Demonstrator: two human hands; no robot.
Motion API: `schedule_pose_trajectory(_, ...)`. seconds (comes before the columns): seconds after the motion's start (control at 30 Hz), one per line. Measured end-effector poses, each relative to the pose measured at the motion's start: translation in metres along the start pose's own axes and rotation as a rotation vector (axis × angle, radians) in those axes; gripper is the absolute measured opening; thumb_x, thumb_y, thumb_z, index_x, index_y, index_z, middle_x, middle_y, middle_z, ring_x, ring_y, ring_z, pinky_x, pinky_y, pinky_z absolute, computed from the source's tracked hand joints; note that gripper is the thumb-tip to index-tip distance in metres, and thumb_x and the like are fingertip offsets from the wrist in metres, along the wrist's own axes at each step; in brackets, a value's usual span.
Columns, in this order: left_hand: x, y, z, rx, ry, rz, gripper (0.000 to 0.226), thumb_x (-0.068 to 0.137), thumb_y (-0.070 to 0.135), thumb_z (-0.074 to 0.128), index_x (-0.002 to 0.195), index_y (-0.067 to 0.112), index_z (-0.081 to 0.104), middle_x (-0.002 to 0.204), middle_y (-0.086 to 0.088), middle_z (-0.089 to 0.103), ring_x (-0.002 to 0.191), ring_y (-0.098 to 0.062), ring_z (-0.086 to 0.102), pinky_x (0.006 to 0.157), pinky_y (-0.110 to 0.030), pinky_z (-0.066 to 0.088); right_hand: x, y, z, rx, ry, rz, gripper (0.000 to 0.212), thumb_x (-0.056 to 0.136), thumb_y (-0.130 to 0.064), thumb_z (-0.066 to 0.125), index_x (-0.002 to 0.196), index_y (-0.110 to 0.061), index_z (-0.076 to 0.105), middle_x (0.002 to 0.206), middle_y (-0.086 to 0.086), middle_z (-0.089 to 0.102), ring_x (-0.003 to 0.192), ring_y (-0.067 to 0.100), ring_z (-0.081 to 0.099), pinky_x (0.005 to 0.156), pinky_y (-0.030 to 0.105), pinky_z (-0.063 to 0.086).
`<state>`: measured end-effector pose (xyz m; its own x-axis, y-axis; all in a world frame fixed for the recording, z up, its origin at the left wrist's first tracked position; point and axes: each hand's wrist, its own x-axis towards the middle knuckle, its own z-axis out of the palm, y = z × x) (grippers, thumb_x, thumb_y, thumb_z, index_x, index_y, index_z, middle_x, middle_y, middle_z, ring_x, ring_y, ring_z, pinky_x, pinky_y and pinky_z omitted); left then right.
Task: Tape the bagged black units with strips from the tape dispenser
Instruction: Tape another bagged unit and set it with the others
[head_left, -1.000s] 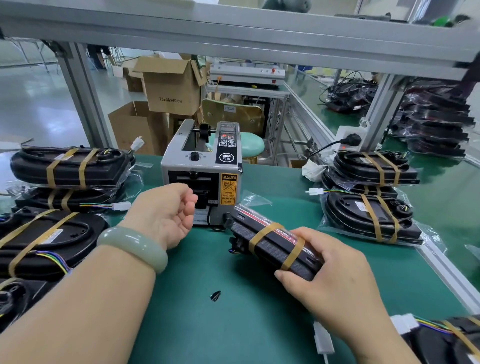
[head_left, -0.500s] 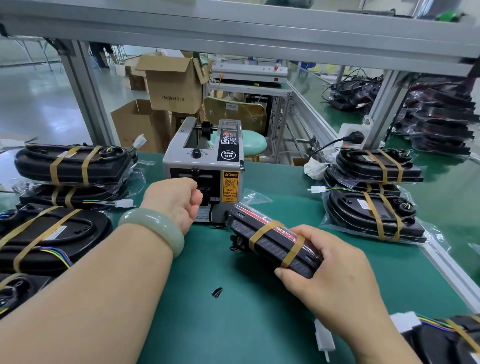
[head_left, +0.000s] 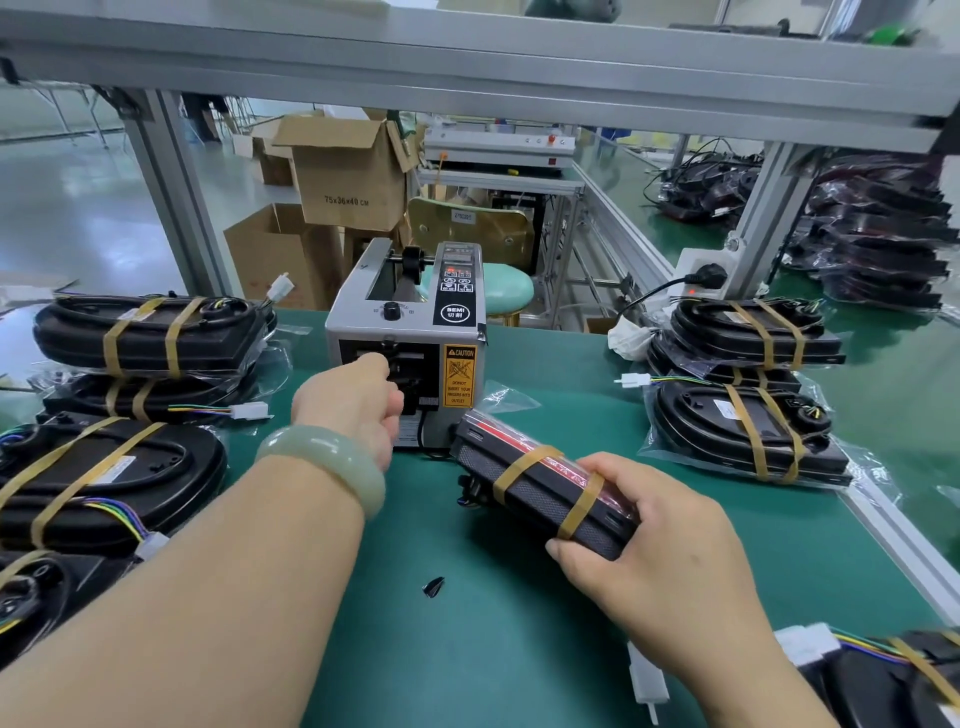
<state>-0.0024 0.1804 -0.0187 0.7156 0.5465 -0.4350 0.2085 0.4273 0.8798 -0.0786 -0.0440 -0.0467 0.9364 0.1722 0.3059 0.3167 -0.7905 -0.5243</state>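
The grey tape dispenser (head_left: 460, 332) stands at the middle back of the green mat. My left hand (head_left: 353, 410), with a pale green bangle on the wrist, is at its front outlet. The fingers curl away from the camera, and what they touch is hidden. My right hand (head_left: 660, 545) grips the near end of a bagged black unit (head_left: 524, 467). That unit has a red stripe and two tan tape bands, and lies tilted just right of the dispenser.
Taped bagged units are stacked at the left (head_left: 150, 332) and at the right (head_left: 748, 431), with another at the bottom right corner (head_left: 883, 686). A small black scrap (head_left: 434, 587) and a white connector (head_left: 647, 680) lie on the mat (head_left: 467, 649). An aluminium rail (head_left: 893, 545) edges the right side.
My left hand has moved forward from the mat up to the dispenser's outlet. The right hand and its unit have stayed about where they were.
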Motion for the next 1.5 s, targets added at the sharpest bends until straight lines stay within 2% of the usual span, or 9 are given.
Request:
schedule_pose_trajectory(0.13, -0.031, -0.005, -0.019, 0.018, -0.170, -0.023, 0.018, 0.088, 0.022, 0.061, 0.072, 0.020, 0.055, 0.047, 0.009, 0.053, 0.034, -0.001, 0.044, 0.035, -0.010, 0.033, 0.000, -0.001, 0.000, 0.013, 0.005, -0.002, 0.042, 0.058, -0.042, 0.076, 0.096, -0.043, 0.059, 0.080, -0.023, 0.060, 0.079, 0.005, 0.053, 0.068, 0.026, 0.047)
schedule_pose_trajectory(0.27, -0.056, -0.017, -0.034, 0.008, -0.313, -0.002, 0.017, 0.085, 0.029, 0.063, 0.071, 0.020, 0.059, 0.053, 0.006, 0.057, 0.041, -0.005, 0.049, 0.039, -0.015, 0.038, 0.000, -0.001, 0.000, 0.017, 0.001, 0.001, 0.043, 0.058, -0.040, 0.078, 0.096, -0.043, 0.060, 0.080, -0.024, 0.060, 0.078, 0.004, 0.053, 0.067, 0.024, 0.046)
schedule_pose_trajectory(0.43, -0.070, -0.037, -0.036, 0.063, -0.285, 0.197, 0.017, 0.078, 0.031, 0.070, 0.063, 0.023, 0.073, 0.071, 0.012, 0.068, 0.077, -0.010, 0.060, 0.071, -0.030, 0.043, -0.001, -0.003, -0.001, 0.004, -0.005, 0.002, 0.042, 0.057, -0.040, 0.077, 0.096, -0.044, 0.060, 0.081, -0.023, 0.062, 0.078, 0.005, 0.054, 0.067, 0.024, 0.047)
schedule_pose_trajectory(0.53, -0.081, -0.044, -0.030, 0.071, -0.362, 0.258, 0.014, 0.071, 0.029, 0.071, 0.059, 0.035, 0.075, 0.068, 0.021, 0.069, 0.074, 0.007, 0.062, 0.081, -0.027, 0.040, -0.001, -0.003, 0.000, -0.012, -0.006, 0.003, 0.042, 0.058, -0.040, 0.077, 0.096, -0.043, 0.061, 0.081, -0.023, 0.062, 0.079, 0.005, 0.054, 0.068, 0.025, 0.047)
schedule_pose_trajectory(0.63, -0.077, -0.053, -0.024, 0.043, -0.351, 0.231, 0.015, 0.080, 0.026, 0.068, 0.067, 0.019, 0.073, 0.069, 0.019, 0.070, 0.064, 0.013, 0.059, 0.077, -0.026, 0.038, -0.001, -0.004, 0.001, -0.025, -0.014, 0.006, 0.043, 0.058, -0.042, 0.076, 0.098, -0.042, 0.060, 0.082, -0.022, 0.061, 0.079, 0.005, 0.054, 0.068, 0.026, 0.048)
schedule_pose_trajectory(0.9, -0.064, -0.068, -0.017, 0.019, -0.275, 0.187, 0.012, 0.088, 0.024, 0.064, 0.078, 0.018, 0.068, 0.067, 0.012, 0.069, 0.073, -0.008, 0.056, 0.072, -0.025, 0.044, -0.001, -0.003, 0.002, -0.052, -0.008, 0.004, 0.044, 0.057, -0.044, 0.074, 0.097, -0.043, 0.057, 0.081, -0.023, 0.061, 0.078, 0.005, 0.050, 0.063, 0.010, 0.037)
schedule_pose_trajectory(1.1, -0.063, -0.069, -0.018, 0.027, -0.266, 0.184, 0.013, 0.087, 0.025, 0.065, 0.077, 0.018, 0.069, 0.067, 0.012, 0.069, 0.075, -0.009, 0.056, 0.071, -0.026, 0.043, -0.001, -0.004, 0.002, -0.043, -0.012, 0.005, 0.043, 0.057, -0.043, 0.075, 0.096, -0.042, 0.057, 0.079, -0.023, 0.060, 0.077, 0.004, 0.051, 0.062, 0.014, 0.039)
schedule_pose_trajectory(1.23, -0.064, -0.069, -0.016, 0.032, -0.252, 0.196, 0.013, 0.087, 0.026, 0.066, 0.077, 0.018, 0.069, 0.066, 0.013, 0.070, 0.063, 0.003, 0.061, 0.066, -0.023, 0.042, -0.001, -0.004, 0.002, -0.042, -0.012, 0.010, 0.043, 0.058, -0.043, 0.075, 0.097, -0.044, 0.056, 0.079, -0.024, 0.060, 0.077, 0.005, 0.051, 0.062, 0.015, 0.040)
schedule_pose_trajectory(1.5, -0.065, -0.070, -0.017, 0.016, -0.256, 0.205, 0.014, 0.087, 0.026, 0.066, 0.074, 0.020, 0.069, 0.068, 0.011, 0.070, 0.075, -0.007, 0.060, 0.069, -0.025, 0.042, -0.001, -0.005, 0.002, -0.031, 0.001, 0.017, 0.043, 0.058, -0.043, 0.074, 0.097, -0.043, 0.055, 0.080, -0.022, 0.061, 0.076, 0.006, 0.052, 0.064, 0.023, 0.045)
